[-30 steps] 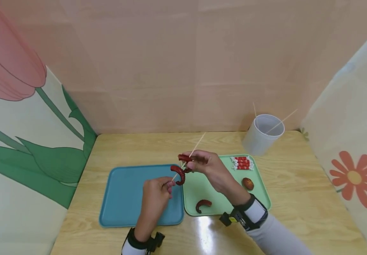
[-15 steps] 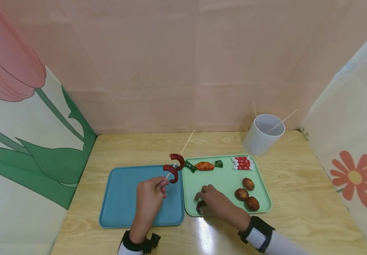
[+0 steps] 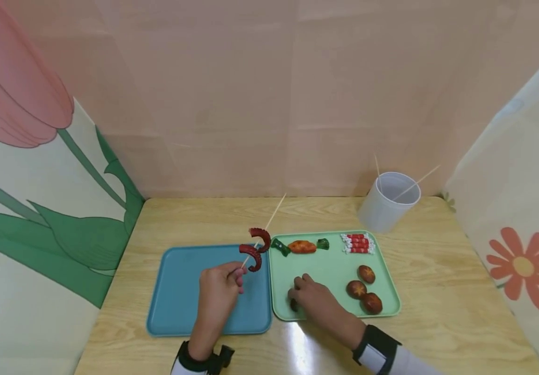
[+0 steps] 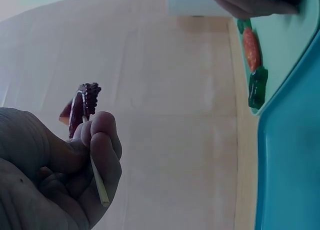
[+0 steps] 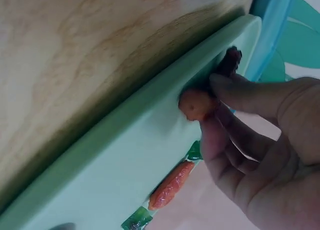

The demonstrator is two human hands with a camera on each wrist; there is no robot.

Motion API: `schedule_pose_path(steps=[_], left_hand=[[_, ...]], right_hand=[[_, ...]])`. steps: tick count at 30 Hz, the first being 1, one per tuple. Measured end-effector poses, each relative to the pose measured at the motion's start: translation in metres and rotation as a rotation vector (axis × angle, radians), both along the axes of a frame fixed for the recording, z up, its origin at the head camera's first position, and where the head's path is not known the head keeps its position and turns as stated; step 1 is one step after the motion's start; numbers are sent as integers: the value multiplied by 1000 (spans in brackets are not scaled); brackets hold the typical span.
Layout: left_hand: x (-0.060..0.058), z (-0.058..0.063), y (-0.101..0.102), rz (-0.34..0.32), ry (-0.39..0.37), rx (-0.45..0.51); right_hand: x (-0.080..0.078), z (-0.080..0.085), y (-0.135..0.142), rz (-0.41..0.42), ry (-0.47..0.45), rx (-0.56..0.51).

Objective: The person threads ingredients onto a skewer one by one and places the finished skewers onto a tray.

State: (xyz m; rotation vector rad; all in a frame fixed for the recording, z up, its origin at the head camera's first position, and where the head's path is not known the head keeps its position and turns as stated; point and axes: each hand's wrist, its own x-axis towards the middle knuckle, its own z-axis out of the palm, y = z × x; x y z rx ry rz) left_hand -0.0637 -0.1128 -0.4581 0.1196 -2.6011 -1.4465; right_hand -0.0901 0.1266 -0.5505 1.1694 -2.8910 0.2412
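Observation:
Over the blue tray (image 3: 175,291), my left hand (image 3: 218,289) pinches the lower end of a wooden skewer (image 3: 276,210), which slants up and away. Two dark red octopus tentacles are threaded on it, an upper tentacle (image 3: 265,239) and a lower tentacle (image 3: 253,259). At the near left corner of the green tray (image 3: 316,271), my right hand (image 3: 321,302) holds a third tentacle (image 5: 196,104) between thumb and fingers. The head view shows only a dark bit of that piece; its cut end faces the right wrist camera.
On the green tray lie an orange piece (image 3: 302,247) between two green pieces, red-and-white rolls (image 3: 358,243) and several brown mushroom caps (image 3: 356,289). A white cup (image 3: 381,208) with two skewers stands at the back right. A wall rises behind the table.
My right hand has left the skewer, where it was at a tentacle, and come down to the green tray, taking hold of the third tentacle. My left hand has shifted slightly left with the skewer.

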Motion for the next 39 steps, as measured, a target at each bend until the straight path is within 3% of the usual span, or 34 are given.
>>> schedule_pose_path(steps=[6, 12, 21, 26, 31, 35, 39], left_hand=[[0, 1, 0, -8, -2, 3], [2, 1, 0, -9, 3, 3], [4, 3, 0, 0, -18, 37], [6, 5, 0, -5, -29, 48], [5, 4, -1, 0, -39, 61], [4, 2, 0, -16, -9, 49], [5, -2, 2, -50, 12, 38]], right_hand=[[-8, -1, 0, -15, 76, 8], [-6, -1, 0, -18, 120, -26], [5, -7, 5, -244, 56, -84], [7, -16, 11, -382, 95, -54], [5, -19, 17, -401, 86, -23], [-4, -13, 19, -412, 37, -33], [-22, 10, 20, -447, -44, -210]])
